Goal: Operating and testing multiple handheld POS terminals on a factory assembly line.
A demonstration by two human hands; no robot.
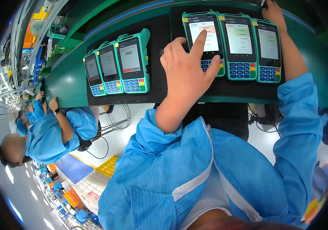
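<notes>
My left hand (185,63) is over the leftmost payment terminal (211,43) of the right-hand row. Its index finger is stretched onto the lit screen, thumb apart, and nothing is held. Beside that one lie a second terminal (240,44) and a third terminal (267,46), both with lit screens, blue keypads and green casings. My right hand (274,16) reaches past them to the far edge of the view. Its fingers are curled at a small dark thing (263,3) that I cannot make out.
To the left, three more terminals (118,65) lie side by side on a black mat (158,82) on the green bench (66,90). Farther left another person (58,130) in blue works at the bench. A yellow crate (108,166) and cables (123,119) are below.
</notes>
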